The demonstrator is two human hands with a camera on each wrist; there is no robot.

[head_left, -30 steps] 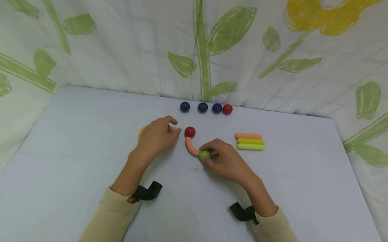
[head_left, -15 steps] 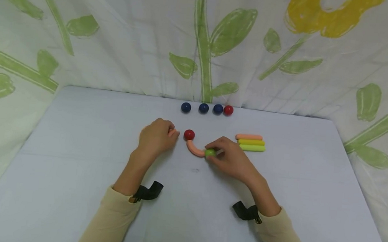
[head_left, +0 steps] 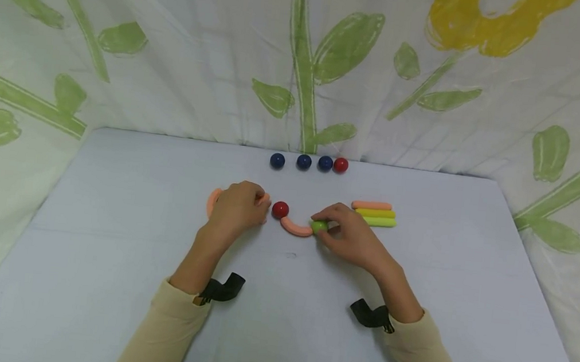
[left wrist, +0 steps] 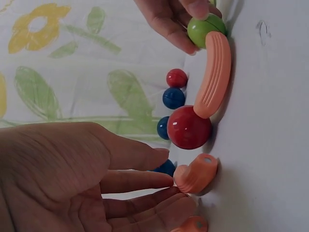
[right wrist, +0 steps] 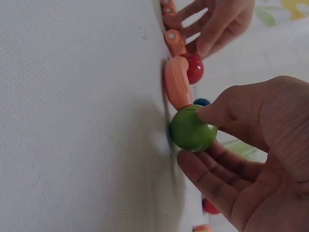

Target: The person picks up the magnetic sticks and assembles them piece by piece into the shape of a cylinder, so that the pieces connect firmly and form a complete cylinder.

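Observation:
My right hand [head_left: 327, 225] pinches a green ball [head_left: 319, 227] between thumb and fingers [right wrist: 189, 162]. The ball [right wrist: 192, 129] sits against one end of an orange curved piece [head_left: 296, 227] lying on the white table [head_left: 127, 201]. A red ball [head_left: 280, 209] rests at the piece's other end. Just left of it, my left hand [head_left: 261, 201] curls over a second orange piece [left wrist: 195, 174] and holds it with its fingertips [left wrist: 166, 181]. Another orange end [head_left: 212, 202] shows at the hand's left side.
Three dark blue balls [head_left: 304, 161] and one red ball [head_left: 340, 165] stand in a row at the table's far edge. An orange stick [head_left: 372, 205], a yellow stick [head_left: 375, 213] and a green stick [head_left: 377, 221] lie side by side to the right. Flowered cloth [head_left: 300, 61] hangs behind.
My right hand carried the green ball rightward and away, swinging the orange curved piece flatter. The red ball shifted slightly toward me. My left hand slid nearer over its orange piece.

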